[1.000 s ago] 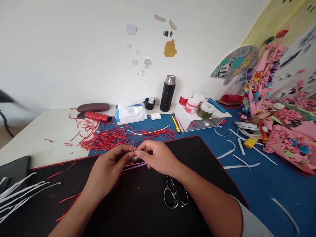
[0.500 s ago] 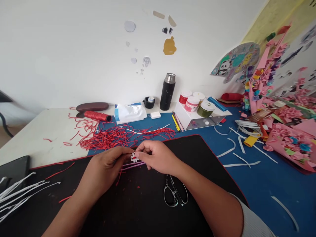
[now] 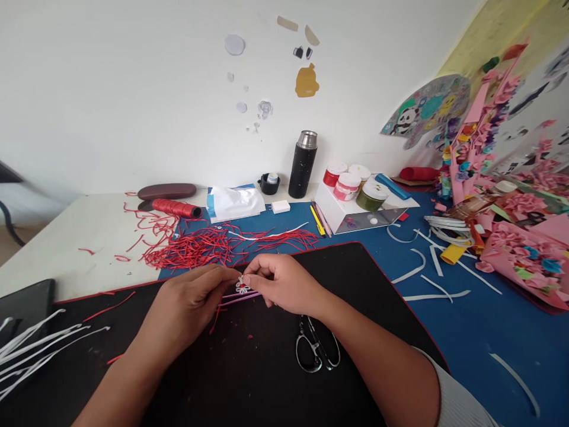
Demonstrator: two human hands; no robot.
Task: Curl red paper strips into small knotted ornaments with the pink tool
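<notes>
Person's L hand [image 3: 189,299] & R hand [image 3: 284,284] meet over the far part of the black mat [image 3: 249,379], each w/ its grip pinching a small white flower [image 3: 242,287] w/ a red ctr. Flower is btwn the two sets of fingertips, above the mat, looped petals showing below the R thumb; exact contact pts too small to tell. Purple cords [image 3: 240,299] run just below the flower, btwn the hands; can't tell if either grip has them too. A red cord bit [image 3: 216,319] is just beside the L fingers.

Scissors [image 3: 310,356] lie on the mat near the R wrist, handles twd the person, blades partly hidden. Pile of red cord pieces [image 3: 191,248] beyond the mat on the table [image 3: 66,231], w/ a red spool [image 3: 173,207] behind it & a white packet [image 3: 237,203] to the spool's R. Black bottle [image 3: 303,169] stands upright near the wall [image 3: 155,89]; lidded jars [image 3: 347,188] sit on a white box [image 3: 326,207] to its R. White strips [image 3: 42,338] lie at far L, more on the blue cover [image 3: 480,332] at R
</notes>
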